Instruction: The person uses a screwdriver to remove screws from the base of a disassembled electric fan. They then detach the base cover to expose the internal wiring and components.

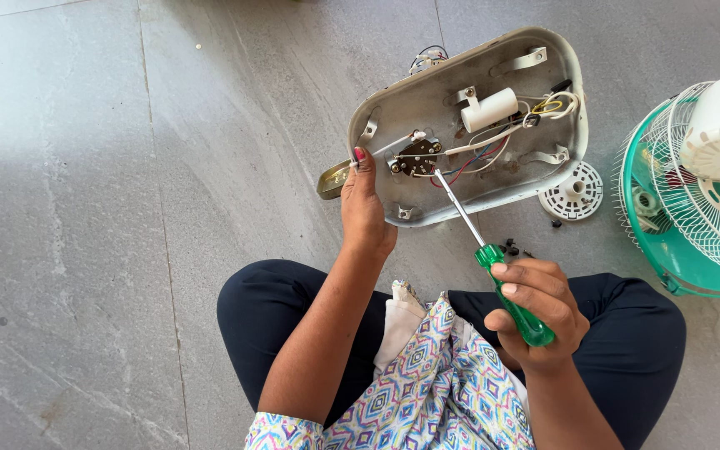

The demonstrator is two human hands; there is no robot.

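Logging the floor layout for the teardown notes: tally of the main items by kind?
Fan base housing, opened, gripped at its edge by the left hand: 1
Green-handled screwdriver, held in the right hand, tip at the switch inside the housing: 1
Fan head with green and white grille: 1
White round slotted disc: 1
Cluster of small dark screws: 1
Total: 5

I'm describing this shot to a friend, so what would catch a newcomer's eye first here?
First, the open grey base at top centre, tilted up on the floor, its coloured wires and white cylinder exposed. The left hand grips its left edge, while the right hand holds a green-handled screwdriver with its tip at the switch inside. At the right edge lies a teal fan cage.
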